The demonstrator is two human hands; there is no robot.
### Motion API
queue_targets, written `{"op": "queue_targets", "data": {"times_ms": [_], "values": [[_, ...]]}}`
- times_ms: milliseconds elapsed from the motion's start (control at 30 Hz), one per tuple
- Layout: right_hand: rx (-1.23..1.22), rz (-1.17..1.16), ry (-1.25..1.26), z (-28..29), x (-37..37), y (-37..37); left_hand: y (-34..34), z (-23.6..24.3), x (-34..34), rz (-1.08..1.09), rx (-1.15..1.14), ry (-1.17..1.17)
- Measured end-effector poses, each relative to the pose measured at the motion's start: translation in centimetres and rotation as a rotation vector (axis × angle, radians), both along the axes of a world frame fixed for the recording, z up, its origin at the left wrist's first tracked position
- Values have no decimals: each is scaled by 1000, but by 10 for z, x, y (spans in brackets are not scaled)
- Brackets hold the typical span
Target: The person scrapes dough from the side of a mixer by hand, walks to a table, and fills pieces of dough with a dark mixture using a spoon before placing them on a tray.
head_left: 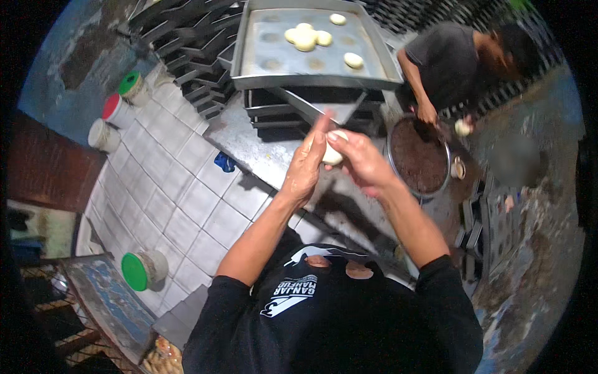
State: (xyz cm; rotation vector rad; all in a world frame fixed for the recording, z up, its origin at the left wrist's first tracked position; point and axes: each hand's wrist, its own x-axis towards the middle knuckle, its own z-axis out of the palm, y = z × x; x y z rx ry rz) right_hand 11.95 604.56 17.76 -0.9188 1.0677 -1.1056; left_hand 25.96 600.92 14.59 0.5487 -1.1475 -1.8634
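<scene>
Dough ball (332, 156) looks pale cream, smooth, rounded, partly covered.

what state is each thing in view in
Pale round dough ball: held
Left hand: pressed against it
Right hand: curled around it
Shallow rectangular metal tray: partly loaded
Pale round dough balls on it: some clustered, two apart
Round metal basin: holding dark brown mass
Red-lidded white round bucket: lid on
Two green-lidded round buckets: lids on

dough ball (334, 156) between left hand (304, 165) and right hand (362, 159) | baking tray (317, 82) up ahead, few dough pieces (304, 42) on it | tray stack (261, 116) right underneath | bowl (390, 149) off right | buckets (159, 265) way left
</scene>
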Motion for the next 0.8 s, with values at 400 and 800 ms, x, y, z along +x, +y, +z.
{"op": "queue_targets", "data": {"times_ms": [400, 800], "values": [[-855, 534, 1496, -29, 0, -350, -150, -40, 192, 639, -161, -394], [-175, 46, 622, 26, -81, -396, -309, 64, 127, 275, -1020, -667]]}}
